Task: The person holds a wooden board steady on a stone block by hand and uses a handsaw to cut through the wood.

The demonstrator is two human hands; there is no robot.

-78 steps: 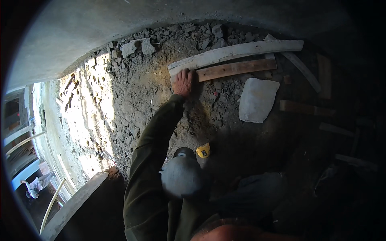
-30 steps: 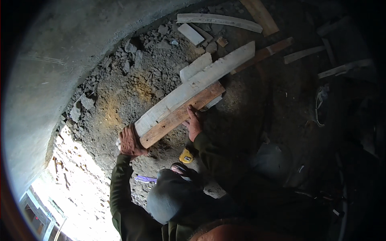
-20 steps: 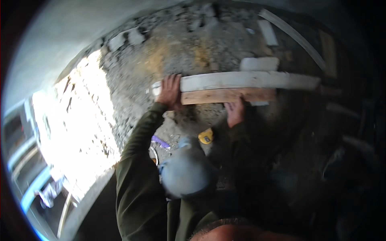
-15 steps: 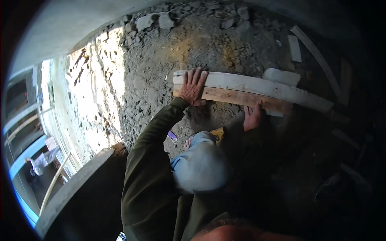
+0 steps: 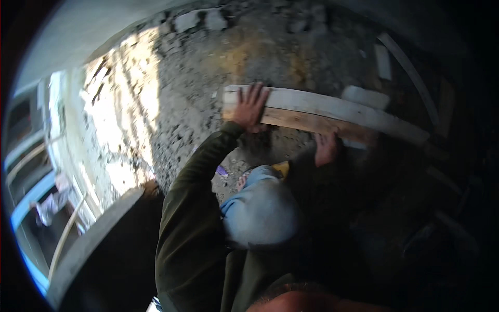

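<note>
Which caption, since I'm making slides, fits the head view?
Left hand across white board and brown board, right hand at latter's edge.

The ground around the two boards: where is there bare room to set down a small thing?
Largest patch: the dirt between the pale board and the grey stones near the wall. Smaller: between left hand, right hand, brown board and knee. Crowded: the right, with white slab and loose strips.
</note>
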